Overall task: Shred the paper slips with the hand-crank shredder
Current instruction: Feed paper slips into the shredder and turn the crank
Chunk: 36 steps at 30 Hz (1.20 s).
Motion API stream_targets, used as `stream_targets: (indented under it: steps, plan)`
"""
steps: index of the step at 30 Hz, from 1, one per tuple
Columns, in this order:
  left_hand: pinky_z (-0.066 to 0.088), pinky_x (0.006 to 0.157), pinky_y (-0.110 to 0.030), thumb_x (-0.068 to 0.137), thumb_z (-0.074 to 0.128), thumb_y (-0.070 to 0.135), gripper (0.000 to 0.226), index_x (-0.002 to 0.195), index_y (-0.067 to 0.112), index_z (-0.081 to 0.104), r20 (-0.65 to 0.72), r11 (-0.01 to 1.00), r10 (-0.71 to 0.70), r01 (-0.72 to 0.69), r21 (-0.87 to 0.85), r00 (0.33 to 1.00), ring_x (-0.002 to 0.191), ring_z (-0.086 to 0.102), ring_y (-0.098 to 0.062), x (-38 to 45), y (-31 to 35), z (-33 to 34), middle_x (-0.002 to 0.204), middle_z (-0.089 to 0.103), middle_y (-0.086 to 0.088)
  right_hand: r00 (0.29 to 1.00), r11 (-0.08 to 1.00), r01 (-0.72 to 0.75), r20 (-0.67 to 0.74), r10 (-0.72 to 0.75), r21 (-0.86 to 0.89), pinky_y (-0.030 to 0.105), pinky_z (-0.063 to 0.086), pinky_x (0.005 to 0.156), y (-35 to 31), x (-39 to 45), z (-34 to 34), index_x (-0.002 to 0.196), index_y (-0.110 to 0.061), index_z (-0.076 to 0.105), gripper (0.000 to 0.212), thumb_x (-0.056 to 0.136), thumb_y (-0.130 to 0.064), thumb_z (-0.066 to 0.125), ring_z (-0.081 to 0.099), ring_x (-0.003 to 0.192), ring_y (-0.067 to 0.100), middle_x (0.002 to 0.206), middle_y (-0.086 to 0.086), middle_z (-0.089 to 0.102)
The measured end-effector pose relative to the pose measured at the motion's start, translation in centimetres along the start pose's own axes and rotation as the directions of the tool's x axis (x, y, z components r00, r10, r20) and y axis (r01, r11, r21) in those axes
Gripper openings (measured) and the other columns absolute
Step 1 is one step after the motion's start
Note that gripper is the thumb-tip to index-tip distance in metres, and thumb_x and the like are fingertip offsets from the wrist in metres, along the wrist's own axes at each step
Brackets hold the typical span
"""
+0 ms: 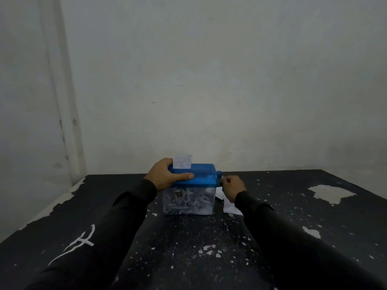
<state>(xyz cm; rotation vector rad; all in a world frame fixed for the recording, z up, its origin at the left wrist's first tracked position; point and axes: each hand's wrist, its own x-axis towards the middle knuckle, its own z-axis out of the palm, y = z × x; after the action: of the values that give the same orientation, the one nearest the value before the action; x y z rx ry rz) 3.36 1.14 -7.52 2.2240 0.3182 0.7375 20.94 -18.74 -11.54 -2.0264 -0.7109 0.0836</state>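
A small hand-crank shredder (206, 174) with a blue top and a clear bin full of white paper strips (188, 201) stands mid-table. A printed paper slip (182, 161) sticks upright out of its top slot. My left hand (167, 174) grips the blue top from the left, thumb along the front edge. On the shredder's right side, my right hand (233, 188) is curled around the crank handle (219, 175), most of which the hand hides. More white paper slips (230, 208) lie on the table under my right wrist.
The black table (188, 248) has chipped paint and pale patches, with a large bare patch (333, 192) at the right. A grey wall rises directly behind the shredder, and another wall lines the table's left edge.
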Motion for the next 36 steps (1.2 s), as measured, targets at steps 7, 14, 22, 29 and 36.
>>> stream_targets:
  steps: [7, 14, 22, 29, 36]
  plan:
    - [0.060, 0.076, -0.028, 0.051, 0.086, 0.075, 0.075, 0.105, 0.025, 0.068, 0.000, 1.000, 0.006, -0.006, 0.000, 1.000, 0.092, 0.070, -0.013, -0.2, 0.6, 0.0, 0.105, 0.072, 0.002, 0.995, 0.993, 0.077, -0.072, -0.070, 0.094, 0.028, 0.036, 0.054, 1.2, -5.1, -0.6, 0.062, -0.013, 0.052, 0.050, 0.106, -0.035, 0.044, 0.042, 0.056, 0.014, 0.063, 0.005, 0.052]
    - [0.058, 0.077, -0.029, 0.062, 0.090, 0.061, 0.058, 0.101, 0.023, 0.071, -0.009, 1.000, 0.023, -0.023, -0.008, 1.000, 0.089, 0.068, -0.012, -0.4, 1.1, 0.2, 0.102, 0.071, 0.002, 0.924, 0.870, 0.365, -0.242, -0.296, 0.331, 0.039, 0.043, 0.063, -2.4, -4.8, -1.8, 0.074, -0.008, 0.053, 0.036, 0.099, -0.034, 0.047, 0.046, 0.067, 0.014, 0.072, 0.012, 0.050]
    - [0.048, 0.073, -0.013, 0.046, 0.080, 0.080, 0.099, 0.125, 0.023, 0.064, -0.020, 1.000, -0.010, 0.010, -0.005, 1.000, 0.099, 0.061, -0.005, -0.5, 0.8, 0.1, 0.116, 0.061, 0.007, 0.969, 0.949, 0.215, -0.171, -0.178, 0.229, 0.028, 0.045, 0.062, -4.8, 2.3, -3.1, 0.095, -0.010, 0.056, 0.029, 0.101, -0.038, 0.057, 0.054, 0.072, 0.016, 0.084, 0.006, 0.060]
    - [0.047, 0.076, -0.012, 0.044, 0.079, 0.083, 0.105, 0.127, 0.021, 0.064, -0.037, 1.000, -0.021, 0.020, -0.014, 0.999, 0.101, 0.061, -0.005, -0.7, 0.8, 0.2, 0.119, 0.061, 0.006, 0.979, 0.970, 0.115, -0.188, -0.074, 0.215, 0.028, 0.048, 0.064, -1.7, 3.6, -0.3, 0.084, -0.010, 0.062, 0.031, 0.098, -0.037, 0.061, 0.062, 0.075, 0.021, 0.084, 0.007, 0.068]
    - [0.050, 0.083, -0.017, 0.041, 0.081, 0.085, 0.108, 0.128, 0.022, 0.065, -0.046, 0.999, -0.027, 0.026, -0.019, 0.999, 0.105, 0.061, -0.007, -0.6, 0.8, 0.3, 0.122, 0.062, 0.007, 0.992, 0.992, 0.111, -0.052, -0.114, -0.053, 0.027, 0.043, 0.058, 1.5, 0.3, 0.1, 0.069, -0.015, 0.059, 0.038, 0.104, -0.026, 0.050, 0.053, 0.065, 0.016, 0.070, 0.003, 0.062]
